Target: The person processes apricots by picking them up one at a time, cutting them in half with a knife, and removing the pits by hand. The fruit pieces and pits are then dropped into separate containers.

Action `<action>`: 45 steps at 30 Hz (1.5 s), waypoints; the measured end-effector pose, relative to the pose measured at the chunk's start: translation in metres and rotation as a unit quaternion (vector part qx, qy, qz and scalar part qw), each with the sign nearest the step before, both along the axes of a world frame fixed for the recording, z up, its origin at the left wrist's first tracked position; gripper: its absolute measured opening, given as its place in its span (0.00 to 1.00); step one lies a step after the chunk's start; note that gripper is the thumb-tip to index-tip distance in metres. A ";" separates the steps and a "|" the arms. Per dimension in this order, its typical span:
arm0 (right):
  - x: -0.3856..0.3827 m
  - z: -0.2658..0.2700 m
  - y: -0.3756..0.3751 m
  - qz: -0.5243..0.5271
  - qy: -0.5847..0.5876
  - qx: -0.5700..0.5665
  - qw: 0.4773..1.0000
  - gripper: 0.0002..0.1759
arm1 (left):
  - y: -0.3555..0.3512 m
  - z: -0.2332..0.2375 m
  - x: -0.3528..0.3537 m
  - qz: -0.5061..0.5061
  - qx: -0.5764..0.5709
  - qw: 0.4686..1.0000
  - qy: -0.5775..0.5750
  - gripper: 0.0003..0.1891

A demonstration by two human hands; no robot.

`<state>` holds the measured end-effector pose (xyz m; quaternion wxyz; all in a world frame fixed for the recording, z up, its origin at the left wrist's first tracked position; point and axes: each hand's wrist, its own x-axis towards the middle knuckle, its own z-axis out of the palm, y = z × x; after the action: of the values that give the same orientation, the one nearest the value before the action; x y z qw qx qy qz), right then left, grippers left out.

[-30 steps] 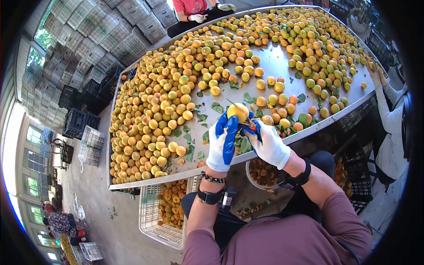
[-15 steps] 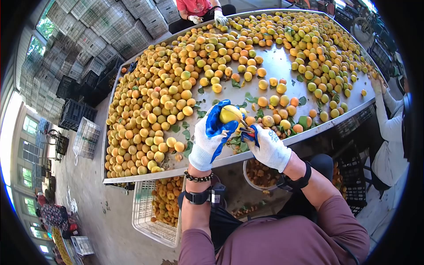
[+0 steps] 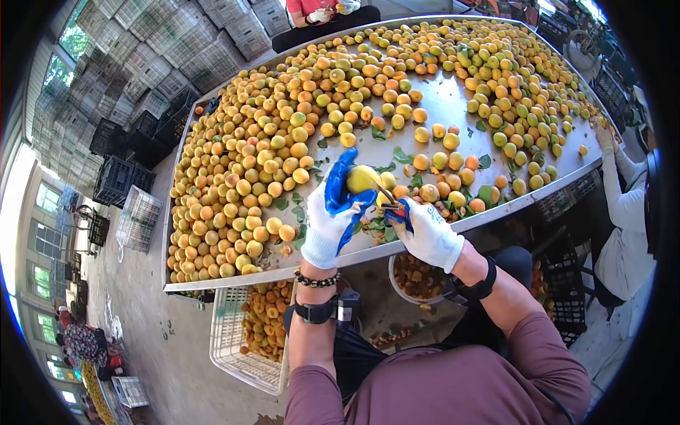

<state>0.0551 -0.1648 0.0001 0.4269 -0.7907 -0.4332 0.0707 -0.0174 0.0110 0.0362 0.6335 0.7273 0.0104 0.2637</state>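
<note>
My left hand (image 3: 333, 212), in a white glove with blue coated palm and fingers, holds a yellow apricot (image 3: 363, 180) over the near edge of the metal table (image 3: 354, 263). Its fingers are curled loosely about the fruit. Just to the right, my right hand (image 3: 427, 234) wears the same kind of glove and is closed around a slim metal hand tool (image 3: 389, 205) with red on its handle. The tool's tip reaches the right side of the apricot. Below the hands, loose apricots (image 3: 429, 193) and green leaves (image 3: 400, 156) lie on the tabletop.
Heaped apricots (image 3: 248, 170) cover much of the table. A white crate (image 3: 225, 340) of cut fruit and a bucket (image 3: 394, 283) with brown-orange pieces stand below its edge. Co-workers sit across (image 3: 329, 25) and at right (image 3: 627, 234). Crates (image 3: 163, 57) are stacked at left.
My left fingers have spread somewhat, and the apricot has shifted slightly left and turned in them. The right hand stays close by with the tool. The co-worker across has lifted both gloved hands off the table.
</note>
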 end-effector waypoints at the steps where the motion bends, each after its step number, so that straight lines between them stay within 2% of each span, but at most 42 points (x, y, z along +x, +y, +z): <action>1: 0.002 -0.005 0.002 -0.002 -0.001 0.000 1.000 0.10 | -0.002 -0.007 0.004 -0.021 -0.078 0.997 -0.002 0.31; 3: 0.007 -0.017 0.007 -0.004 -0.015 0.047 0.999 0.12 | -0.014 -0.020 0.011 -0.032 -0.207 0.978 0.005 0.23; 7: 0.008 -0.015 0.009 -0.043 0.005 0.032 0.999 0.13 | -0.037 -0.025 0.018 -0.067 -0.300 0.951 0.004 0.21; 9: 0.008 -0.014 0.009 -0.051 -0.004 0.028 0.998 0.13 | -0.043 -0.030 0.021 -0.061 -0.384 0.921 0.025 0.22; 10: 0.008 -0.013 0.009 -0.057 -0.013 0.023 0.998 0.13 | -0.041 -0.032 0.022 -0.061 -0.384 0.921 0.026 0.22; 12: 0.010 -0.005 0.005 -0.055 -0.004 0.020 0.998 0.13 | -0.031 -0.036 0.025 -0.079 -0.284 0.954 0.053 0.29; 14: 0.013 0.003 0.001 -0.054 0.005 0.017 0.998 0.13 | -0.019 -0.039 0.025 -0.076 -0.250 0.963 0.071 0.25; 16: 0.016 0.005 -0.001 -0.034 0.056 0.001 0.998 0.13 | -0.023 -0.022 0.022 -0.044 -0.162 0.983 0.071 0.23; 17: 0.016 0.002 -0.002 -0.036 0.028 0.003 0.999 0.13 | -0.027 -0.024 0.024 -0.052 -0.214 0.975 0.015 0.24; 20: 0.013 -0.004 0.002 -0.054 0.077 0.008 0.996 0.09 | -0.025 -0.030 0.027 -0.058 -0.215 0.975 0.015 0.25; 21: 0.011 -0.005 0.005 -0.054 0.078 0.009 0.995 0.09 | -0.031 -0.033 0.028 -0.017 -0.198 0.980 0.001 0.22; 22: 0.007 -0.007 0.008 -0.062 0.068 0.013 0.996 0.09 | -0.036 -0.035 0.028 -0.018 -0.198 0.980 0.002 0.22; 24: 0.001 -0.018 0.016 -0.083 0.068 0.025 0.994 0.08 | -0.043 -0.040 0.030 -0.047 -0.327 0.943 0.041 0.24; 25: 0.002 -0.021 0.018 -0.082 0.071 0.021 0.994 0.09 | -0.048 -0.042 0.034 -0.005 -0.308 0.950 0.052 0.29; 26: 0.003 -0.023 0.019 -0.081 0.073 0.016 0.994 0.09 | -0.047 -0.043 0.035 -0.006 -0.308 0.950 0.052 0.29; 28: 0.005 -0.021 0.018 -0.090 0.074 -0.002 0.993 0.10 | -0.041 -0.044 0.035 -0.028 -0.345 0.937 0.051 0.20; 29: 0.006 -0.020 0.018 -0.098 0.075 -0.017 0.992 0.10 | -0.034 -0.049 0.037 -0.028 -0.345 0.937 0.051 0.20; 31: 0.011 -0.026 0.016 -0.086 0.065 -0.006 0.994 0.10 | -0.019 -0.058 0.041 0.012 -0.192 0.977 0.088 0.17; 35: 0.000 -0.010 0.018 -0.080 0.074 -0.018 0.994 0.10 | -0.015 -0.061 0.041 0.013 -0.189 0.982 0.027 0.18; 38: -0.004 -0.030 0.024 -0.091 0.083 0.009 0.992 0.09 | -0.032 -0.049 0.036 0.019 -0.338 0.940 0.040 0.19; 44: -0.007 -0.036 0.031 -0.071 0.096 0.048 0.992 0.10 | -0.030 -0.060 0.040 0.021 -0.361 0.932 0.031 0.19; 45: -0.004 -0.039 0.032 -0.032 0.135 0.073 0.988 0.10 | -0.030 -0.060 0.040 0.017 -0.357 0.934 0.028 0.18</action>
<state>0.0510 -0.1332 -0.0389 0.5401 -0.7541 -0.3498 0.1314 0.0223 -0.0189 -0.0235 0.8463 0.4600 0.1334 0.2331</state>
